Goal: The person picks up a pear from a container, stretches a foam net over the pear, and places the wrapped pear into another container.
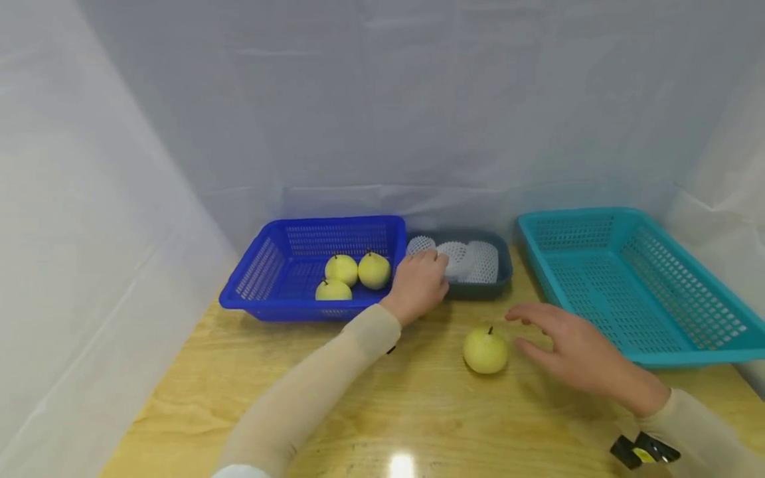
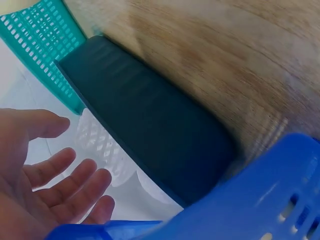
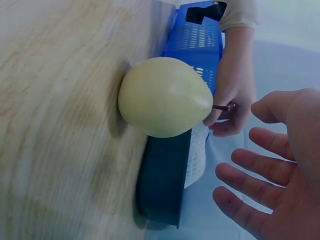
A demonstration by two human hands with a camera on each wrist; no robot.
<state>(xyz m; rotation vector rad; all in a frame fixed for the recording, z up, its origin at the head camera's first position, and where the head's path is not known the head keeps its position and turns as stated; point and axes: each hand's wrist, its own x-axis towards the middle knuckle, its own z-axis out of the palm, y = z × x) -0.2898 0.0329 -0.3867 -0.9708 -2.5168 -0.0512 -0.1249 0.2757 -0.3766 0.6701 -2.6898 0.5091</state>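
Note:
My left hand (image 1: 420,282) is over the left end of a dark green tray (image 1: 478,291) that holds white foam fruit nets (image 1: 483,262). In the left wrist view its fingers (image 2: 82,192) are loosely bent, with nothing between them and the thumb, close to the nets. A yellow pear (image 1: 486,350) stands on the table, stem up. Just right of the pear is my right hand (image 1: 574,345), thumb and fingers spread apart. The right wrist view shows its fingers (image 3: 260,172) holding nothing, apart from the pear (image 3: 162,97).
A blue basket (image 1: 251,305) with three yellow pears (image 1: 374,271) stands left of the tray. On the right is a teal basket (image 1: 615,292), its slotted bottom in view. All stand on a wooden table (image 1: 370,411) before a pale sheet (image 1: 388,119).

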